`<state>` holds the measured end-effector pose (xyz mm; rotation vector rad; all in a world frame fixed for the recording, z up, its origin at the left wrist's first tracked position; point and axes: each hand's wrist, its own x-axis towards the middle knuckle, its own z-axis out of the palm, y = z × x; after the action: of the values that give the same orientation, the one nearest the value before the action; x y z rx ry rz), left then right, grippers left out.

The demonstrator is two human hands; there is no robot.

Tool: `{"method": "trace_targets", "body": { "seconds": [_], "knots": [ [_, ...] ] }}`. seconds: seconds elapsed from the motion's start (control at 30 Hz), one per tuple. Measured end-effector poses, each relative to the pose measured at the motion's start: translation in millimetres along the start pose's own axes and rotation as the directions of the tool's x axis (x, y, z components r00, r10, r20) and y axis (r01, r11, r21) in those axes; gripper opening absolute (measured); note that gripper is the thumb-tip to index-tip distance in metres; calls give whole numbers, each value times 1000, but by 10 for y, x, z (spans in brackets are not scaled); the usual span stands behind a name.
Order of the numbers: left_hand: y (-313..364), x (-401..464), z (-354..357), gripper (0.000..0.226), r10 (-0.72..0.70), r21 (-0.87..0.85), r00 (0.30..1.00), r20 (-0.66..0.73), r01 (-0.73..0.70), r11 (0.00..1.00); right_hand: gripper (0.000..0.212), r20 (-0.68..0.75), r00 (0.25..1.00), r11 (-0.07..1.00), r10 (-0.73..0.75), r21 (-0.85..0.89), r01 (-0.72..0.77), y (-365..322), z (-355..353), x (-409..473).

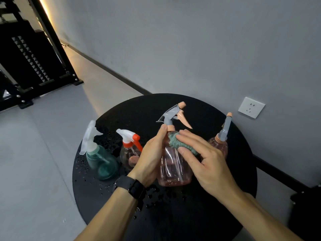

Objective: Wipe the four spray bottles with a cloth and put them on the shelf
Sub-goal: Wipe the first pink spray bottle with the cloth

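Over the round black bench (217, 214), the left hand (151, 157) grips a pink spray bottle (173, 171) by its shoulder, while the right hand (206, 164) presses a green cloth (177, 142) against its neck, fingers fairly straight. Left of it stand a teal bottle (102, 162) and a red-triggered bottle (129, 153); another pink bottle (219, 145) stands right. Water beads dot the bench.
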<state>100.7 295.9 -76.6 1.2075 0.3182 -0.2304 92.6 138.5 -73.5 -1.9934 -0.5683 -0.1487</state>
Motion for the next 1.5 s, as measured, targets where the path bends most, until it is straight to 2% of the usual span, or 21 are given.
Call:
{"method": "trace_targets", "body": {
  "seconds": [0.2, 0.27, 0.37, 0.5, 0.6, 0.77, 0.9, 1.1, 1.27, 1.4, 1.5],
  "knots": [
    [39, 36, -50, 71, -38, -197, 999, -10, 35, 980, 38, 1, 999, 998, -34, 53, 34, -51, -53, -192],
    [58, 2, -9, 77, -18, -180, 999, 44, 26, 983, 37, -12, 999, 997, -44, 68, 45, -62, -71, -215],
    [36, -47, 56, 71, 36, -117, 996, 76, -27, 993, 36, -33, 999, 996, -34, 81, 36, -44, -113, -192],
    [-12, -40, 57, 88, 42, -144, 999, 24, -38, 989, 36, -17, 1000, 993, 12, 118, -9, -8, -124, -104],
    [-64, -30, 44, 80, 26, -89, 999, 45, -22, 996, 35, -23, 999, 992, 32, 121, -29, 12, -112, -13],
    [-91, -44, 74, 47, -19, 79, 992, 123, 9, 997, 32, -61, 998, 993, 23, 120, -16, 35, -87, 91],
    [-69, -44, 97, 46, -66, 127, 989, 133, 49, 991, 31, -80, 997, 997, 24, 71, -18, 57, -42, 115],
    [-110, -47, 81, 53, -51, 19, 993, 110, 49, 999, 33, -91, 994, 997, 55, 57, -50, 36, -4, 119],
    [-92, -22, 29, 41, -45, -64, 996, 79, 50, 997, 34, -65, 994, 991, 86, 105, -79, 3, -17, 8],
    [-78, 10, 16, 49, -9, -153, 1000, 27, 13, 988, 37, -56, 996, 991, 76, 110, -70, -30, -63, -137],
    [-64, -2, 44, 56, -9, -170, 997, 80, 23, 985, 38, -74, 997, 997, 22, 81, -16, -64, -96, -236]
  ]
}}
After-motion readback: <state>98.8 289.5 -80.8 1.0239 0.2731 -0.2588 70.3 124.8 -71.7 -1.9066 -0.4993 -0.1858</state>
